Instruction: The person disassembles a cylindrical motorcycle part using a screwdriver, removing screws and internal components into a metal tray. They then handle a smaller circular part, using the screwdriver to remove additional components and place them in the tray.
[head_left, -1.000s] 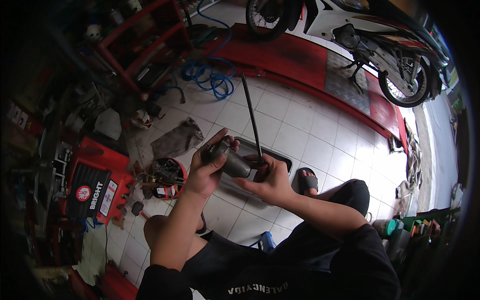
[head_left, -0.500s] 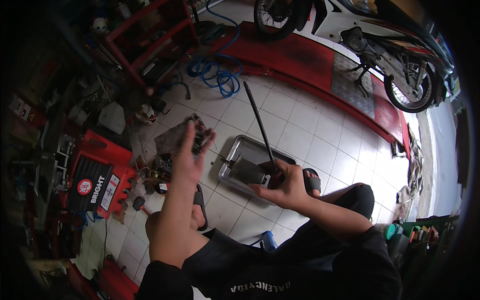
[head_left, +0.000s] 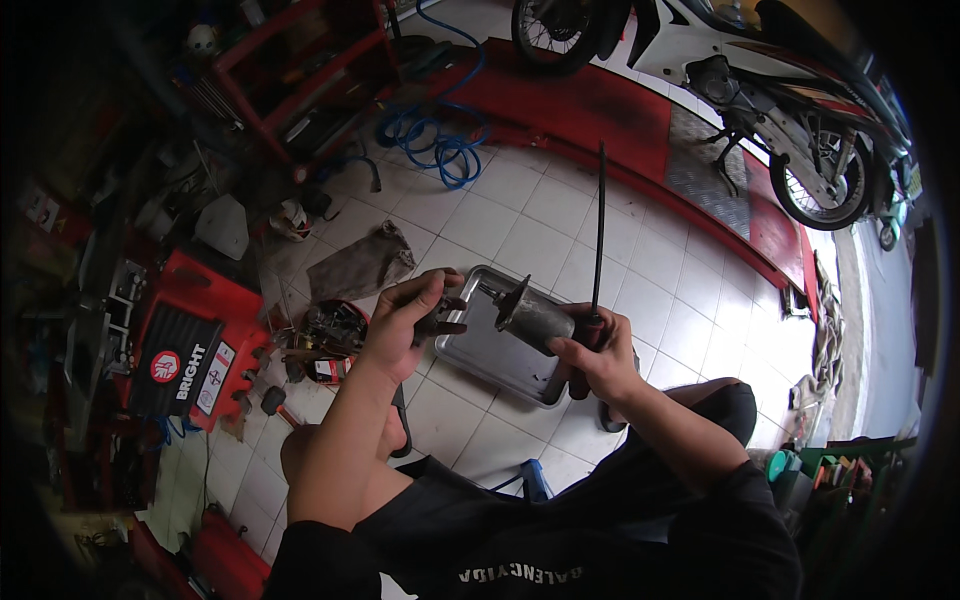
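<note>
The left hand (head_left: 396, 325) clamps its fingers on a dark metal part (head_left: 437, 322), at nine o'clock from the grey cylinder (head_left: 538, 322). Over the tray (head_left: 482, 366), the right hand (head_left: 604, 358) grips cylinder and dark rod (head_left: 600, 225) together, fingers wrapped; that shared hold could let the cylinder slip.

The metal cylinder (head_left: 542, 324) is showing dull grey and the long rod (head_left: 600, 220) is looking black. The tray (head_left: 490, 367) is gleaming silver against white tiles (head_left: 512, 183) gridded with darker lines. At left, a case (head_left: 222, 305) is showing red and black; farther off, a hose (head_left: 448, 168) is showing blue, a platform (head_left: 620, 110) red.
</note>
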